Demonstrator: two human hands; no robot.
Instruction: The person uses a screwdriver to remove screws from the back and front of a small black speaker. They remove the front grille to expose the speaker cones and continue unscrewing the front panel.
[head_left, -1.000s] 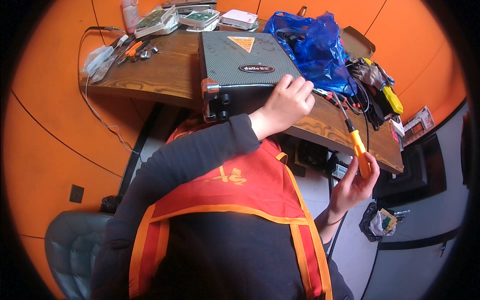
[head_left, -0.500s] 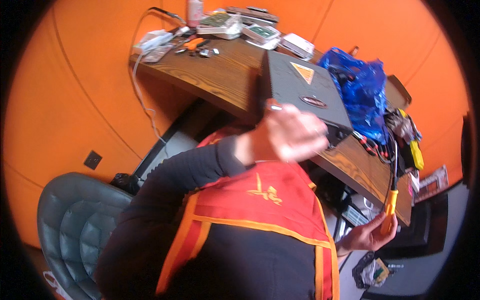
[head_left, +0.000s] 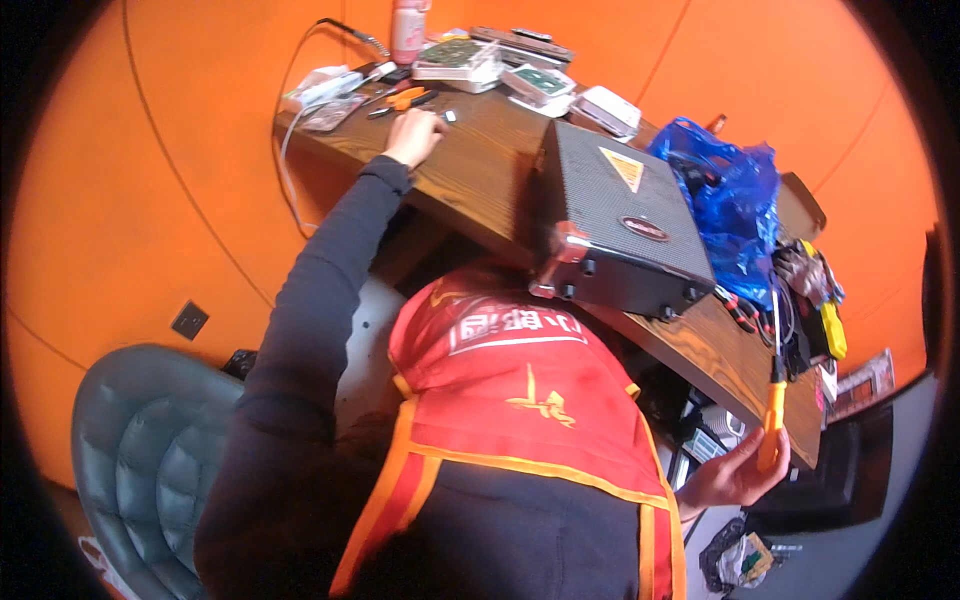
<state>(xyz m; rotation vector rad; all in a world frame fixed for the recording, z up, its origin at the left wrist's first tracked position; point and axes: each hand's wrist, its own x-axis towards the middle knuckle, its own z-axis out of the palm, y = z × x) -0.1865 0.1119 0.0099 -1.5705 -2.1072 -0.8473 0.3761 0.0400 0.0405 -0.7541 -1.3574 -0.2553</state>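
Note:
My left hand reaches to the far left of the wooden table, fingers bent down onto the tabletop. Whatever is under the fingertips is hidden. Just beyond it lie orange-handled pliers, and a small metallic piece is beside the fingers. At the right, my right hand is wrapped round the yellow-orange handle of a screwdriver, its long shaft pointing up. Between the hands, a black textured box with metal corners, small feet or knobs and a triangular label rests tilted at the table's near edge.
A blue plastic bag stands against the box on the wooden table. White trays with circuit boards, a pink bottle and a cable are at the back. Gloves lie right. A dark padded chair stands left.
My left hand has moved from in front of the black box away to the far left tabletop by the pliers. My right hand still holds the screwdriver, nearly unmoved.

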